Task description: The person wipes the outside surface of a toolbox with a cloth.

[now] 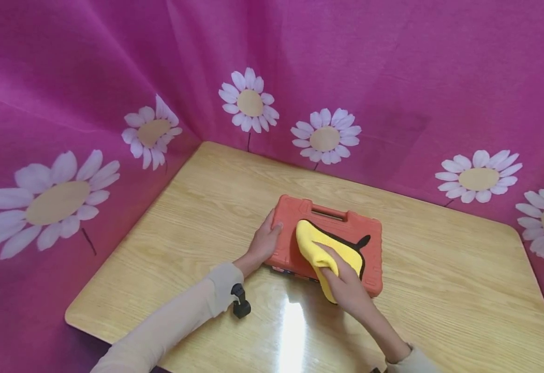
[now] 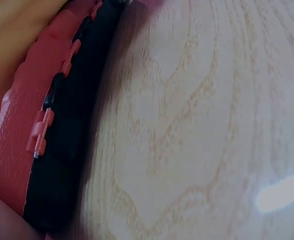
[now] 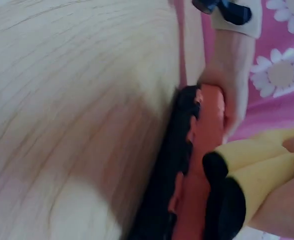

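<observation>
A red plastic carrying case (image 1: pixel 283 243) with a handle slot lies flat on the wooden table. My left hand (image 1: pixel 264 241) holds its left end, thumb over the top edge; the right wrist view shows that hand (image 3: pixel 229 95) at the case's far end. Bunched in my right hand (image 1: pixel 348 292) is a yellow cloth (image 1: pixel 311 241) with black edging, spread over the middle of the lid. One side of the cloth hangs past the case's near edge. Red latches (image 2: pixel 39 132) and the black lower half (image 2: pixel 62 150) show in the left wrist view.
The light wood table (image 1: pixel 449 290) has rounded corners and reflects a bright light near its front. A magenta curtain (image 1: pixel 374 62) with large white daisies surrounds its back and sides. A small black device (image 1: pixel 240 301) sits on my left wrist.
</observation>
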The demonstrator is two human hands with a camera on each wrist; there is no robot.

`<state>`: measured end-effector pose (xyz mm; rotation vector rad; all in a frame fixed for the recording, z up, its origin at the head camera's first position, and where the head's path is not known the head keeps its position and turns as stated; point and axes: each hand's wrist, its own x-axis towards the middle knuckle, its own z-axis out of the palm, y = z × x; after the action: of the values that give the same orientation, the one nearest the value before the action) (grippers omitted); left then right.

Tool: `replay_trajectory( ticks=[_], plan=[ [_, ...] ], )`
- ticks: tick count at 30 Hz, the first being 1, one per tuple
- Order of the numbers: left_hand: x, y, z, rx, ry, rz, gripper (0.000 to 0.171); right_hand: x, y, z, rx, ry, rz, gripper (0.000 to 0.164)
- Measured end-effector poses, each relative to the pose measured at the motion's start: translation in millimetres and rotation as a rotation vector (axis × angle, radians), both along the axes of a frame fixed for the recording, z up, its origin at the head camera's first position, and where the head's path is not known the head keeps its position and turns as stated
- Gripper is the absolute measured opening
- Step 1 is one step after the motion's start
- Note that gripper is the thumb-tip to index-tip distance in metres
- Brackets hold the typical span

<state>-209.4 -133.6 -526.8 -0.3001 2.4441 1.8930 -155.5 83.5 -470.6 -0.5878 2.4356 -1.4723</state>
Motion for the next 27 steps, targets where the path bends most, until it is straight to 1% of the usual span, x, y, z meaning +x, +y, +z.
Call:
replay_trajectory(
  ticks=[3,7,9,11,16,20,24,27],
  plan=[
    [0.1,1,-0.3,-0.011,-0.015,-0.011,0.058,0.1,-11,-8.7,0.105,0.145,0.099,0.047],
    [0.5,1,0.4,-0.034,-0.008,-0.021,0.058,-1.1,-24,-14.7,0.292,0.400,0.237,0.053],
    [0.2,-1,-0.3,-0.039,0.005,-0.028,0.056,-1.8,-30,-15.5,0.362,0.504,0.284,0.055],
    [-0.1,-2,-1.5,-0.040,0.015,-0.035,0.056,-2.3,-35,-15.5,0.402,0.579,0.310,0.057],
    [-0.8,-4,-4.1,-0.019,0.020,-0.048,0.055,-3.2,-44,-14.8,0.443,0.689,0.317,0.051],
    [-0.7,-5,-5.3,-0.006,0.029,-0.056,0.057,-5.3,-56,-16.0,0.502,0.763,0.340,0.048],
    [0.8,-6,-5.1,0.018,0.042,-0.073,0.059,-7.0,-66,-17.0,0.554,0.786,0.386,0.044],
    [2.1,-7,-3.9,0.039,0.051,-0.081,0.059,-6.5,-70,-18.3,0.567,0.799,0.402,0.036]
  ],
)
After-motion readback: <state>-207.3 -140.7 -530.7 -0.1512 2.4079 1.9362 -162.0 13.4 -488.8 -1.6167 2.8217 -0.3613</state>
